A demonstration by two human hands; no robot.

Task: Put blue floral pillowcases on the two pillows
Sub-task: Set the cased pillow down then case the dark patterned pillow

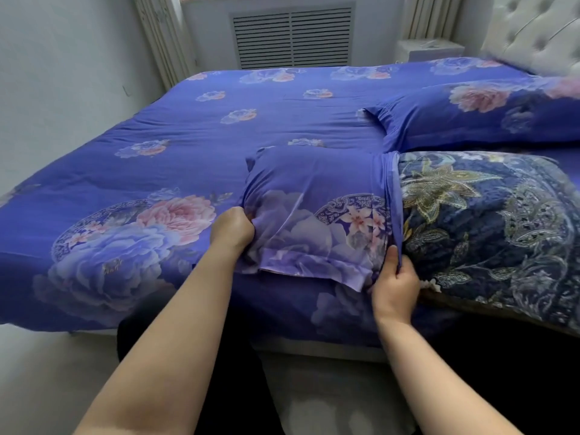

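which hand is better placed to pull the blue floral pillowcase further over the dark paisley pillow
Right hand: it pinches the blue floral pillowcase's open hem beside the uncovered dark paisley pillow. Left hand grips the closed end.

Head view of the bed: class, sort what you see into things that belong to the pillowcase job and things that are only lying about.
Part of the job:
- blue floral pillowcase, half on
- dark paisley pillow, partly bare
- far pillow, already cased
- left hand and right hand, both gripping the pillowcase

Only lying about:
- floral bedspread
- wall vent
- tufted headboard
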